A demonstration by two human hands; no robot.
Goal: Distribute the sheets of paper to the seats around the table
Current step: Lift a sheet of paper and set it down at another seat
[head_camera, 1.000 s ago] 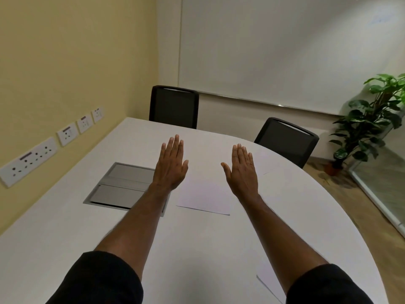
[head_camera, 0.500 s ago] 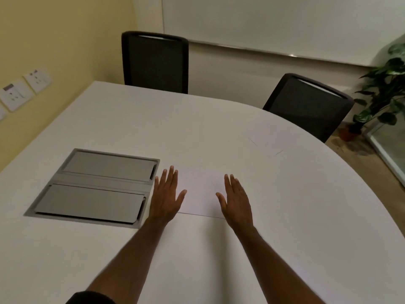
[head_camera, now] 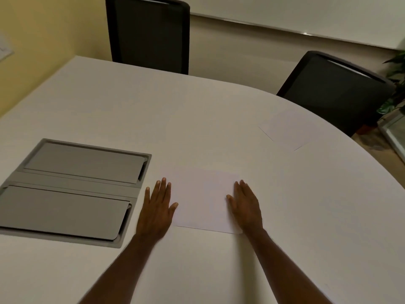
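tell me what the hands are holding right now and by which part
Nothing is gripped. Both hands lie flat and open on the table: the left hand at the left edge of the sheet of paper, the right hand resting on its right edge.

Paper sheets on the white table [head_camera: 219, 110]: positions and condition.

The near sheet of paper [head_camera: 203, 200] is white, blank on its upper face and lies flat toward the middle of the table, its near edge running slightly skewed to the table's front. The left hand [head_camera: 156, 212] rests flat at its left edge and the right hand [head_camera: 246, 208] rests flat over its right edge. The far sheet of paper [head_camera: 288, 129] is also white and flat, rotated at an angle, near the curved table edge in front of the right-hand chair [head_camera: 335, 88]. The two sheets lie well apart.
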